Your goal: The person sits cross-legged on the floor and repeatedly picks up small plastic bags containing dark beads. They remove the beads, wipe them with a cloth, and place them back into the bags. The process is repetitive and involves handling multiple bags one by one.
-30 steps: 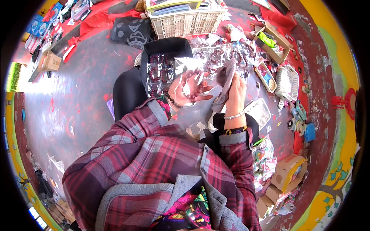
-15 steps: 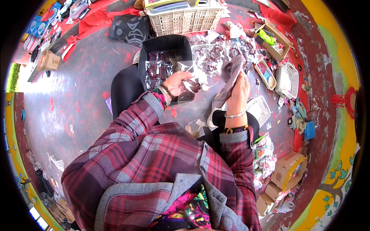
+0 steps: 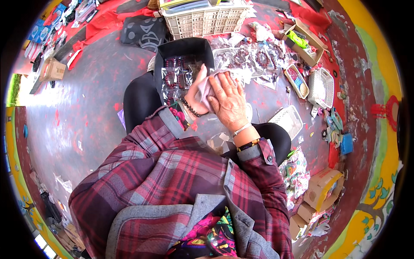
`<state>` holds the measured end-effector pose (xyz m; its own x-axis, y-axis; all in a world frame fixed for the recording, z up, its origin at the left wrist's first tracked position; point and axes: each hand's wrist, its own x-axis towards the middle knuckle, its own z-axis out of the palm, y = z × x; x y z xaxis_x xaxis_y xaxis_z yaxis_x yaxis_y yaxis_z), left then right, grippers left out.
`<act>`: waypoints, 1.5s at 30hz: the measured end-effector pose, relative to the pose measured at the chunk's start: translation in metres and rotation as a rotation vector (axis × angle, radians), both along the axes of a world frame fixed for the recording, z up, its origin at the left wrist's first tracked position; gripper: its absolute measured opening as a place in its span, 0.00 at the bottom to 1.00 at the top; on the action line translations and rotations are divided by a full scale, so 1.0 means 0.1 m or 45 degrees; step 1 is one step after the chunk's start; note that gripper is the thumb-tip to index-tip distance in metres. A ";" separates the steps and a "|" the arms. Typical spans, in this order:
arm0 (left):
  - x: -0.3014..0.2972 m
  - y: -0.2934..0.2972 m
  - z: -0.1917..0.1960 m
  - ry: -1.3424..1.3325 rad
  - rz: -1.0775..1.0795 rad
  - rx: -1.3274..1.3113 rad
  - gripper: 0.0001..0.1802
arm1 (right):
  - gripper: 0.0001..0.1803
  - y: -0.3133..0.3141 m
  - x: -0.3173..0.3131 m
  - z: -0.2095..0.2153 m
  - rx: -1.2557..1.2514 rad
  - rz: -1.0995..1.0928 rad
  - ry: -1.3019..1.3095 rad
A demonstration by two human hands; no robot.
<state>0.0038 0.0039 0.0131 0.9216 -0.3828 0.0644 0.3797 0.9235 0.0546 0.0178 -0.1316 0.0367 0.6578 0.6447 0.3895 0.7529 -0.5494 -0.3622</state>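
Stretching beneath everything, the grey floor is blotched with red. With clock positions read from the cloth and twelve straight ahead, a beige crate stands at twelve. A black box holding bagged beads sits at ten, its right wall close to the cloth. A pile of clear bags spreads from one to two, near the cloth. Farther out lie a cardboard box at two and a white basket at four.

The right hand rests almost flat over the cloth, straight fingers toward eleven. The left hand is on the nine o'clock side, partly underneath, thumb toward twelve; its fingers are hidden, so its grip cannot be told. The pinkish-grey cloth is sandwiched between the palms, equally near both, at two o'clock from the left wrist and between ten and eleven from the right. The right hand covers much of it, leaving its long axis and anything inside unclear. Smallest are a dark beaded bracelet on the left wrist and a silver bangle on the right.
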 end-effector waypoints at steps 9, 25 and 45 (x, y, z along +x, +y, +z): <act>-0.06 -0.11 0.04 0.111 -0.063 0.363 0.33 | 0.20 -0.07 0.28 0.06 0.171 -0.336 0.091; 0.13 0.34 -0.19 0.164 0.188 0.355 0.18 | 0.14 -0.49 0.53 -0.09 1.561 -0.537 0.957; 0.84 1.73 -0.48 0.381 0.786 0.847 0.13 | 0.16 -0.31 0.31 -0.08 0.745 -0.484 0.423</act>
